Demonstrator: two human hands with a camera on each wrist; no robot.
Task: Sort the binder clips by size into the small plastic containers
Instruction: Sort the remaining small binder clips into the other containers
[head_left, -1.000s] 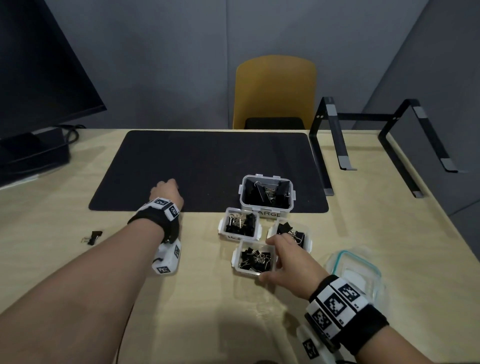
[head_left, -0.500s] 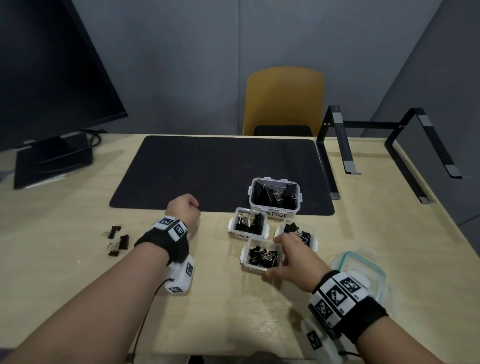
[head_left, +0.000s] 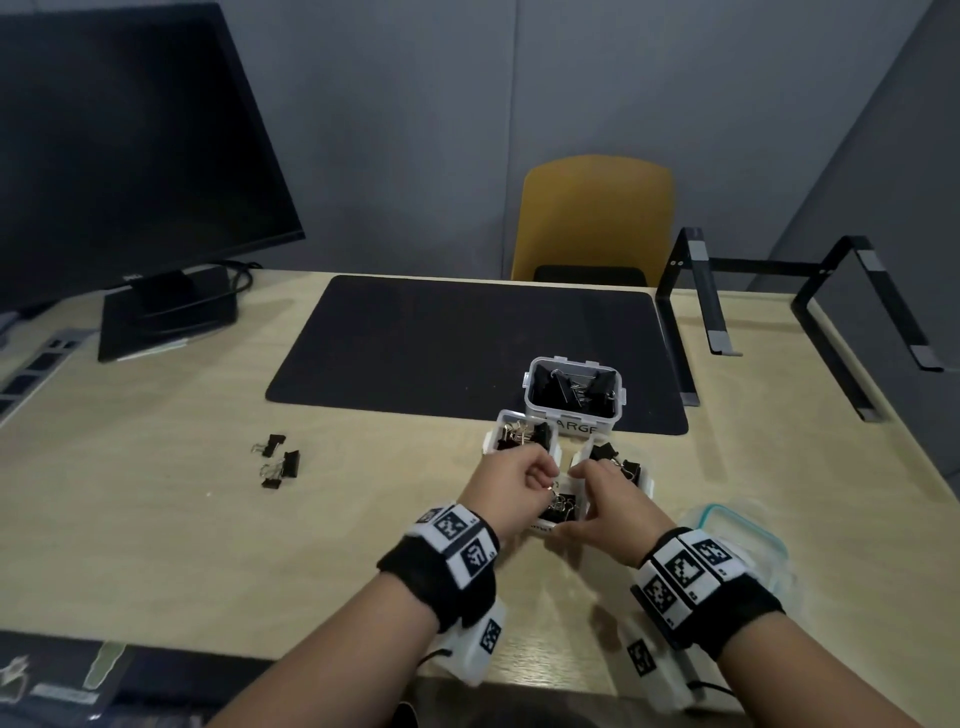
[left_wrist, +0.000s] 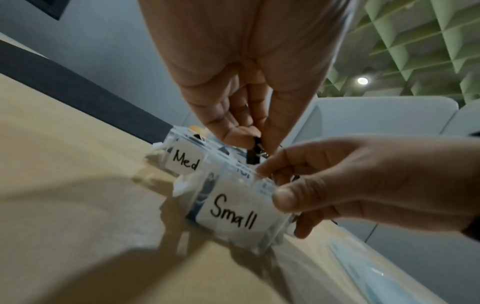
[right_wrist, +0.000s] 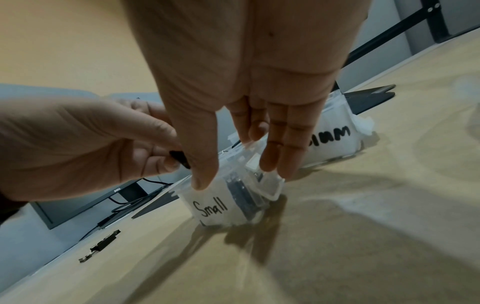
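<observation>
Head view: left hand (head_left: 511, 486) pinches a small binder clip (left_wrist: 254, 153) above the "Small" container (left_wrist: 235, 214), which right hand (head_left: 602, 501) grips. Next move, likely: release clip inside.

Desk (head_left: 156, 519): pale wood-grain, smooth, low sheen. Mat (head_left: 467, 353): black, matt. Small container (left_wrist: 233, 216): clear glossy plastic, white paper label. Loose binder clips (head_left: 280, 465): black matt bodies, bright wire handles. Laptop stand (head_left: 810, 312): black metal, matt.
</observation>
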